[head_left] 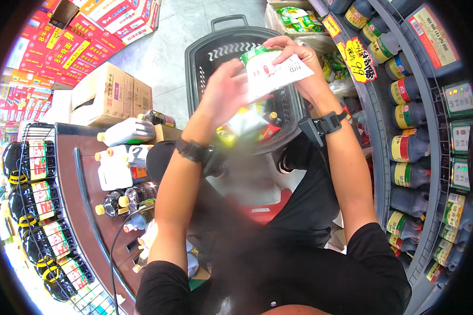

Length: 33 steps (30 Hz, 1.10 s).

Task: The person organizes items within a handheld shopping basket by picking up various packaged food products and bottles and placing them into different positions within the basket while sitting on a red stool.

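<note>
Over the basket, my right hand (299, 55) grips a white and green packet (273, 71) by its upper right part, fingers folded over the top edge. My left hand (223, 92) is beside the packet's left edge, smeared by motion, so whether it touches the packet cannot be made out. Below both hands stands a black plastic shopping basket (193, 65) with slotted sides and a raised handle at its far end. Inside it lie a pale, blurred package (247, 123) and a dark bottle with an orange cap (273, 116). My forearms partly cover the basket's near side.
Shelves with several dark sauce bottles (407, 147) line the right. An open carton of green packets (299, 20) stands beyond the basket. At left are a brown carton (110, 97), white jugs (115, 170), a wire rack (42, 194) and stacked red boxes (68, 50).
</note>
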### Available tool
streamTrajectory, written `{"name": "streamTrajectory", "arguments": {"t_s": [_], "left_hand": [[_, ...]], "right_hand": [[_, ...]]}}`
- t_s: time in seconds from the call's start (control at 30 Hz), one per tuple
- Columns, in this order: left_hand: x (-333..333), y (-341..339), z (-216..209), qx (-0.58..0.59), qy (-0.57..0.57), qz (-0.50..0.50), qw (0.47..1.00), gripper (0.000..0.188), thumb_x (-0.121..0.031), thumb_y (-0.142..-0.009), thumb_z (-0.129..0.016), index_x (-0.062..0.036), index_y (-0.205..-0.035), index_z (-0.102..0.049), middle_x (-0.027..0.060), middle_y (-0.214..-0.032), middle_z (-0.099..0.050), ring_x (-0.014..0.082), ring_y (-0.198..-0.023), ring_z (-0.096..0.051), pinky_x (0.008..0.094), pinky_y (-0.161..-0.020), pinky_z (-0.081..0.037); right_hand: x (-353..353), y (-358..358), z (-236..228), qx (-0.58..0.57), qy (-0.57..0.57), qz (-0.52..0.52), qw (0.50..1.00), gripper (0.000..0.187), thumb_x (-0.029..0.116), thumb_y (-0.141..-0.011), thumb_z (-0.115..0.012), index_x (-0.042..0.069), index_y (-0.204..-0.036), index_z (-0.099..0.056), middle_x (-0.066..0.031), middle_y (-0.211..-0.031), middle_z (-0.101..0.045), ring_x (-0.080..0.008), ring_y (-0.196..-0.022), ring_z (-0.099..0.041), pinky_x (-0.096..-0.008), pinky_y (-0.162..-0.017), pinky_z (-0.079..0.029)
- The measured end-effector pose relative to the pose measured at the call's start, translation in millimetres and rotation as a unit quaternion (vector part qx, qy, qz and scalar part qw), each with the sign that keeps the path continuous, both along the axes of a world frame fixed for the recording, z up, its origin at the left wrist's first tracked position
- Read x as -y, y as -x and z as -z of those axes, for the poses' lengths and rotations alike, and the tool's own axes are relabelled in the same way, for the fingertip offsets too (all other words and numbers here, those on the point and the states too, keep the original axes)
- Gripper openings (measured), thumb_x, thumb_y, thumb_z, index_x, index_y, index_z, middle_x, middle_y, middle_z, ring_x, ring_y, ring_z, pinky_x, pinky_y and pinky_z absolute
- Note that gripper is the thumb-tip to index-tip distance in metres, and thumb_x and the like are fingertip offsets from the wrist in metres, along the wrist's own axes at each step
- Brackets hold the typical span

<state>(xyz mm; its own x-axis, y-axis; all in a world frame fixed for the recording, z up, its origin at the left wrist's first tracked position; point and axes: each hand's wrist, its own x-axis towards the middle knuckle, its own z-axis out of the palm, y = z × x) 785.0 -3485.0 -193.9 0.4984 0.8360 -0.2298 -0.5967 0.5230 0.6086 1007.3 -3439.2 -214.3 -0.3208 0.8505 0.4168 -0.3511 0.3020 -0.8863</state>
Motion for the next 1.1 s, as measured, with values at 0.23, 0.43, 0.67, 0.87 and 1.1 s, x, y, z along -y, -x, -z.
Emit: {"name": "streamTrajectory", "arguments": {"t_s": [0.23, 0.43, 0.67, 0.87, 1.1], "left_hand": [[-6, -4, 22, -0.067, -0.099, -0.168, 0.978, 0.048, -0.008, -0.096, -0.070, 0.0003, -0.135, -0.045, 0.0146, -0.118, -0.068, 0.0223, -0.101, -0.072, 0.0380, -0.078, -0.063], [-3, 5, 8, -0.045, -0.100, -0.220, 0.969, 0.040, 0.003, -0.093, -0.067, -0.0039, -0.129, -0.050, 0.0135, -0.125, -0.062, 0.0241, -0.111, -0.068, 0.0434, -0.092, -0.063], [-5, 5, 14, -0.071, -0.132, -0.200, 0.968, 0.040, 0.003, -0.091, -0.070, -0.0024, -0.126, -0.051, 0.0135, -0.120, -0.064, 0.0241, -0.111, -0.067, 0.0493, -0.096, -0.058], [-5, 14, -2, -0.058, -0.137, -0.126, 0.981, 0.035, -0.003, -0.092, -0.070, -0.0006, -0.124, -0.056, 0.0136, -0.116, -0.067, 0.0241, -0.109, -0.068, 0.0499, -0.097, -0.057], [-9, 17, 0, -0.090, -0.135, -0.072, 0.984, 0.032, -0.001, -0.094, -0.068, 0.0019, -0.124, -0.059, 0.0132, -0.116, -0.069, 0.0229, -0.105, -0.070, 0.0391, -0.095, -0.060]], "right_hand": [[2, 14, -5, 0.108, -0.037, 0.191, 0.975, 0.054, -0.002, -0.084, -0.072, 0.008, -0.136, -0.061, -0.0109, -0.128, -0.066, -0.0211, -0.118, -0.062, -0.0324, -0.096, -0.053], [12, 13, -22, -0.083, 0.352, -0.069, 0.930, 0.050, 0.035, -0.102, -0.060, 0.002, -0.139, -0.053, -0.0168, -0.124, -0.066, -0.0281, -0.105, -0.070, -0.0363, -0.091, -0.058], [14, 24, -16, 0.059, 0.173, 0.057, 0.982, 0.059, 0.014, -0.084, -0.082, 0.000, -0.136, -0.056, -0.0079, -0.113, -0.071, -0.0113, -0.097, -0.069, -0.0253, -0.081, -0.055], [6, 15, -9, 0.001, 0.117, 0.119, 0.986, 0.067, 0.009, -0.084, -0.081, 0.003, -0.143, -0.050, -0.0083, -0.109, -0.071, -0.0125, -0.091, -0.069, -0.0271, -0.082, -0.055], [5, 13, -9, -0.028, 0.109, 0.117, 0.987, 0.067, 0.006, -0.088, -0.077, 0.002, -0.147, -0.045, -0.0090, -0.113, -0.067, -0.0139, -0.098, -0.067, -0.0282, -0.085, -0.055]]}}
